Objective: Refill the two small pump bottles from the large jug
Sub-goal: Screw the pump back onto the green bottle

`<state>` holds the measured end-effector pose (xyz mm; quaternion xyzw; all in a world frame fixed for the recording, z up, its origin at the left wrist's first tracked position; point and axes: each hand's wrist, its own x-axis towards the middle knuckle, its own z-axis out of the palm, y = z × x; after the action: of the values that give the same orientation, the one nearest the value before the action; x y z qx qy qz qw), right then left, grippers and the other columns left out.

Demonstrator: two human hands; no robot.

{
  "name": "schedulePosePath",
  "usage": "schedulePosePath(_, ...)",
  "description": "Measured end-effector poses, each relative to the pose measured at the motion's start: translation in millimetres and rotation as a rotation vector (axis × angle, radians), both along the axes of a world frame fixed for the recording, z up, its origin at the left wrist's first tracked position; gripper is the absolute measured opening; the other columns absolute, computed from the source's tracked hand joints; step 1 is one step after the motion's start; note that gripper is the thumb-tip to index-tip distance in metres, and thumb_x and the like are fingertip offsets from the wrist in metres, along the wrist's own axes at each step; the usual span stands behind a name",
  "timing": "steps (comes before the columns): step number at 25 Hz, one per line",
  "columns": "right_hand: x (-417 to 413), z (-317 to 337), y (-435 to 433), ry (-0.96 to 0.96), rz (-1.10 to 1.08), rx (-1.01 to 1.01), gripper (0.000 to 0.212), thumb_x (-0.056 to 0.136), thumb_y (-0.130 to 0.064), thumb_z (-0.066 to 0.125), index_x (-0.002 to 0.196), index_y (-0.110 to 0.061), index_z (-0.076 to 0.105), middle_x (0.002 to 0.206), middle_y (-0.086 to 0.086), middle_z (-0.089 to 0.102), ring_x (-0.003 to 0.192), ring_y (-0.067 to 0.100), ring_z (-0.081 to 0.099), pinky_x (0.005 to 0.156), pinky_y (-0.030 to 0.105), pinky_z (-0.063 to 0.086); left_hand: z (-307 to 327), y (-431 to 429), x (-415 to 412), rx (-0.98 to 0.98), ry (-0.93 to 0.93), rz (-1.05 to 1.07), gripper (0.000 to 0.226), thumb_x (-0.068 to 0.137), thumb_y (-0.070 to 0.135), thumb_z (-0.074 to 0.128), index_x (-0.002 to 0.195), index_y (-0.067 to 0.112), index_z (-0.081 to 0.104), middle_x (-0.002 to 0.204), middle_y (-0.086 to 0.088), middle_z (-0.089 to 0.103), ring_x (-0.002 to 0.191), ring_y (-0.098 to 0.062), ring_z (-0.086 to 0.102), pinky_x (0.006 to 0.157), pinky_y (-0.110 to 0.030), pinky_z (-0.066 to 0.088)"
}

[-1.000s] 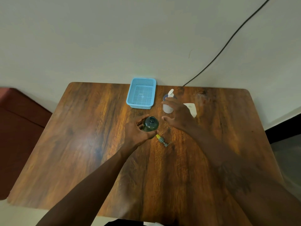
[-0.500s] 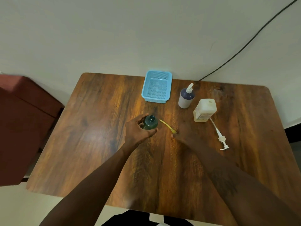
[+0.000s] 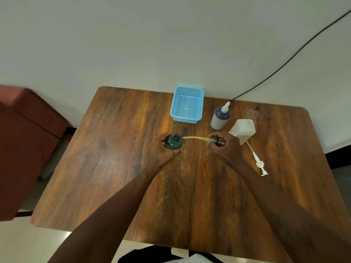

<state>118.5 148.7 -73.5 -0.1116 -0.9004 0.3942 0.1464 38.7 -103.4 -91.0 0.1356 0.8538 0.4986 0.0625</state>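
Observation:
My left hand (image 3: 162, 151) grips a dark green small bottle (image 3: 173, 142) standing open on the wooden table (image 3: 114, 158). My right hand (image 3: 226, 149) holds its dark pump head (image 3: 219, 142), whose yellow tube (image 3: 195, 138) reaches toward the bottle's mouth. Behind my right hand stands a cream rectangular bottle (image 3: 243, 130), open, with its white pump (image 3: 258, 160) lying on the table beside it. A white bottle with a dark top and a white pump (image 3: 220, 116) stands upright further back.
A light blue plastic basket (image 3: 187, 105) sits at the table's far edge near the wall. A black cable (image 3: 284, 63) runs up the wall at the right. A reddish-brown seat (image 3: 24, 139) stands left of the table.
My right hand has picked the dark pump with the yellow tube up off the table and holds it level beside the green bottle. The camera view has shifted.

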Motion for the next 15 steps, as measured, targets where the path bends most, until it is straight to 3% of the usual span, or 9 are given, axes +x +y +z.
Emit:
schedulePosePath(4,-7.5,31.5,-2.6,0.122,0.084,0.093,0.019,0.080,-0.018,0.079,0.098,-0.015,0.076,0.089,-0.003,0.072,0.077,0.012,0.066,0.069,0.033,0.059,-1.6,1.5,-8.1,-0.028,0.025,-0.004,0.068,0.060,0.034,0.095,0.122,0.025,0.070,0.109,0.018,0.069,0.100,0.012,0.062,0.088,-0.008,0.049)
schedulePosePath(10,-15.7,50.4,-13.0,0.250,0.080,0.156,0.018,0.079,-0.019,0.080,0.094,-0.012,0.074,0.085,-0.001,0.071,0.072,0.011,0.062,0.067,0.024,0.056,1.5,1.8,-19.2,-0.064,0.049,-0.014,0.066,0.059,0.036,0.095,0.119,0.023,0.071,0.108,0.015,0.071,0.098,0.000,0.064,0.084,-0.007,0.048)
schedulePosePath(15,-25.0,53.6,-16.9,0.246,0.121,0.155,0.018,0.079,-0.018,0.081,0.095,-0.010,0.075,0.086,-0.001,0.071,0.074,0.012,0.064,0.067,0.028,0.058,7.7,2.0,-22.0,-0.055,0.089,-0.031,0.056,0.059,0.034,0.092,0.112,0.025,0.074,0.098,0.017,0.071,0.090,0.004,0.065,0.078,-0.011,0.052)
